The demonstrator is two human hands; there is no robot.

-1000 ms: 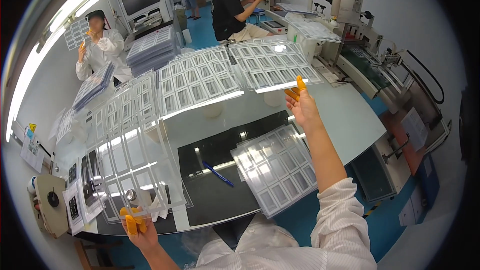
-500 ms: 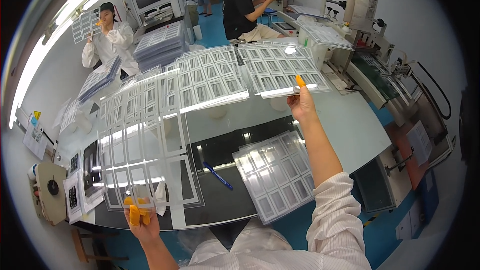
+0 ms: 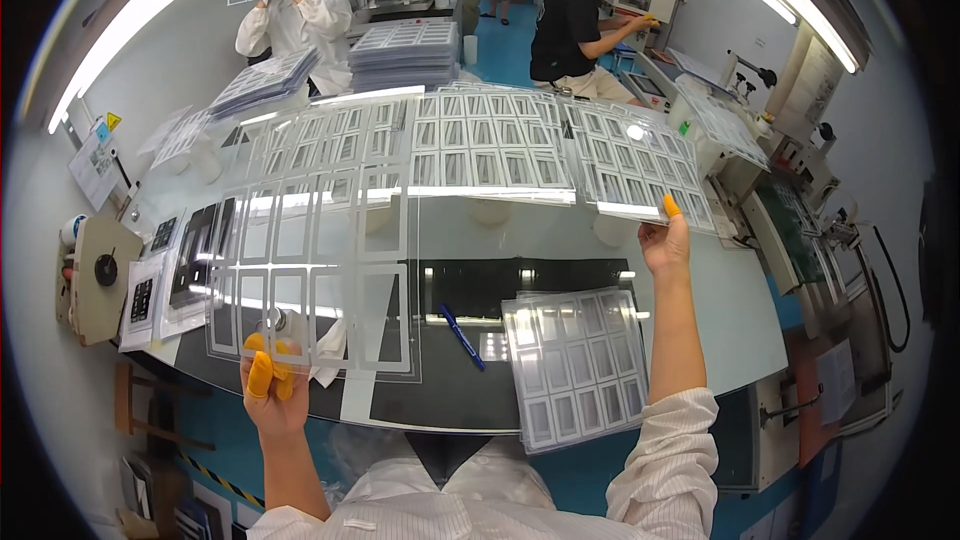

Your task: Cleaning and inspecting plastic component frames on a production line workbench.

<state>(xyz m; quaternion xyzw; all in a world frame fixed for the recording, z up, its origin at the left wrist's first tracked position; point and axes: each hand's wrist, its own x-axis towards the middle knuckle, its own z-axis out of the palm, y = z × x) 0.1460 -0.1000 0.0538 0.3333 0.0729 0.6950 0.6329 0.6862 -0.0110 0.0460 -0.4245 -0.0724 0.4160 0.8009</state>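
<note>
A large clear plastic sheet with white printed rectangular frames [image 3: 330, 267] is held up at a slant above the left half of the table. My left hand [image 3: 272, 395], with orange finger cots, pinches its near edge by the left corner. At the far right, my right hand [image 3: 665, 240] grips the front edge of a similar sheet on the right-hand stack [image 3: 635, 160], its orange-capped thumb on top and its other fingers mostly hidden beneath. Between them stands a middle stack of framed sheets [image 3: 490, 145]. Several more sheets show through the raised one.
A pile of framed sheets [image 3: 578, 370] overhangs the table's front edge. A blue pen [image 3: 462, 337] lies beside it on the black strip. A white cloth [image 3: 328, 352] is near my left hand. Machines [image 3: 800, 190] flank the right side. A person in white [image 3: 300, 25] holds another sheet across the table.
The view has turned left and tilted, so the table sits further right. Both hands keep their hold on the sheets; the raised sheet stays above the table's left half.
</note>
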